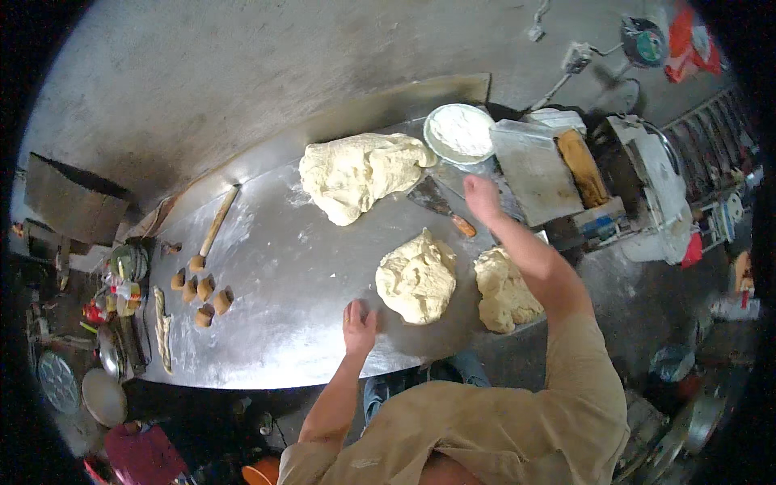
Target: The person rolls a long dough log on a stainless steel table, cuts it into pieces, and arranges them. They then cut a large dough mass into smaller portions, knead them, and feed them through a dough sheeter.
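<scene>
Over the metal worktop (273,267) my left hand (360,324) rests near the front edge, fingers somewhat apart, holding nothing. It is left of a round lump of dough (416,277). My right hand (482,197), curled, is below the bowl of white flour (461,133) and right of a wooden-handled scraper (445,209); whether anything is in it cannot be seen. Beneath my right forearm sits another dough lump (504,291), partly hidden by the arm. The largest mass of dough (364,173) lies at the back, beside the bowl.
On the left are a wooden rolling pin (219,221), several small brown pieces (205,290) and a thin dough strip (162,330). A grey wall (242,79) rises behind. Boxes and a flat board (533,176) stand at the right; bottles and jars crowd the left end.
</scene>
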The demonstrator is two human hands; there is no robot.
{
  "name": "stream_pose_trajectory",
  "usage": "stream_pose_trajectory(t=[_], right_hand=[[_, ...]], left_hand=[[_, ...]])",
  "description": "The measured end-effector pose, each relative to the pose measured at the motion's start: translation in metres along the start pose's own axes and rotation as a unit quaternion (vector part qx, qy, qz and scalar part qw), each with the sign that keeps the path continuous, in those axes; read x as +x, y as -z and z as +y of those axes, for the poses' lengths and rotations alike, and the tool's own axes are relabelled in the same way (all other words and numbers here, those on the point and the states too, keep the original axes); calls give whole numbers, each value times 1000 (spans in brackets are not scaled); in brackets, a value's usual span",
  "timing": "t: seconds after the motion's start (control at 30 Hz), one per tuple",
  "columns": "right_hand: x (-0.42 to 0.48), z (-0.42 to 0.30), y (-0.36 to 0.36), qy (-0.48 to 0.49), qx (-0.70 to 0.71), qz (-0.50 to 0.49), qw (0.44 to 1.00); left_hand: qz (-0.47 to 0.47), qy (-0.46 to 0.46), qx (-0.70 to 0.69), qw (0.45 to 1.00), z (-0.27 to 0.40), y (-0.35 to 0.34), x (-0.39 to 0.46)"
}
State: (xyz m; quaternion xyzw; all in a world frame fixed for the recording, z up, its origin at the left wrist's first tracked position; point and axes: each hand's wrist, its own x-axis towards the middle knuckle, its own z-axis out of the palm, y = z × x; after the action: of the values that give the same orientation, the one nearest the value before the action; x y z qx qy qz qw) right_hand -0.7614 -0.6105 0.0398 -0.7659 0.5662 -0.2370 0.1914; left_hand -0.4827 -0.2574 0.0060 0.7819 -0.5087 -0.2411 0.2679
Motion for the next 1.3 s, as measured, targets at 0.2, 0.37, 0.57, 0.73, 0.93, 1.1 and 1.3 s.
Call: stream_pose_trajectory(t=[0.2,0.37,0.57,0.73,0.93,1.1,1.3], right_hand=[[121,73,-50,-16,-152,-24,988],[150,59,-54,-28,-261,-185,947],[126,-1,-60,3,58,-15,998],[-98,-211,-186,113,-116,-204,966],[-198,-407,-294,473,-55,-349,807],[7,-316,-287,213,-200,-220,931],[-129,-385,-298,136,-213,-263,931]], left_hand=[[38,37,186,981,-66,40,-75],[74,175,163,968,-98,91,-133],[109,200,151,962,-150,132,-128],[172,218,256,926,-251,190,-105],[119,247,310,910,-287,225,-62],[134,226,281,923,-290,228,-69],[132,244,281,919,-294,239,-75]])
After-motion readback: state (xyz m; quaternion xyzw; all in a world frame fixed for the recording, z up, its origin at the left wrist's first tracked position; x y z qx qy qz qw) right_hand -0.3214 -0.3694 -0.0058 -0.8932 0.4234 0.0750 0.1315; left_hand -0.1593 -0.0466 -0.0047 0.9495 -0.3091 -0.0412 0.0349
